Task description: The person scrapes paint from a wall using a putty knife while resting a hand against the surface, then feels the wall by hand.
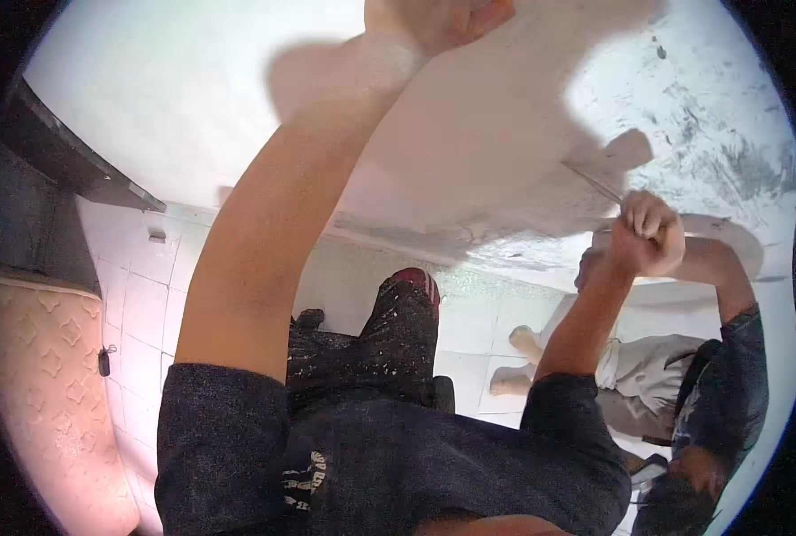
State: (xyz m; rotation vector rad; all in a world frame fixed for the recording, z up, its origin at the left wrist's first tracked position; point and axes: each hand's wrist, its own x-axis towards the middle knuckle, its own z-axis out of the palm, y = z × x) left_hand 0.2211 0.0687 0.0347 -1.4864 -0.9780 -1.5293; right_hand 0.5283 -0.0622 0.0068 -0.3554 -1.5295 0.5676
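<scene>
My right hand (652, 237) is closed in a fist around a thin flat-bladed tool that looks like a putty knife (594, 182). Its narrow blade points up and left, close to the patchy grey and white wall (711, 125). At the top of the view, my left hand (442, 22) is raised to the pale wall surface. The frame edge cuts off part of its fingers, so their grip is unclear. Shadows of my arms fall across the wall.
Close on the right, another person (728, 393) in a dark top and light trousers works with an arm raised to the wall. A patterned mattress (49, 375) and dark furniture (36, 214) stand at the left. White tiles (138, 313) cover the floor.
</scene>
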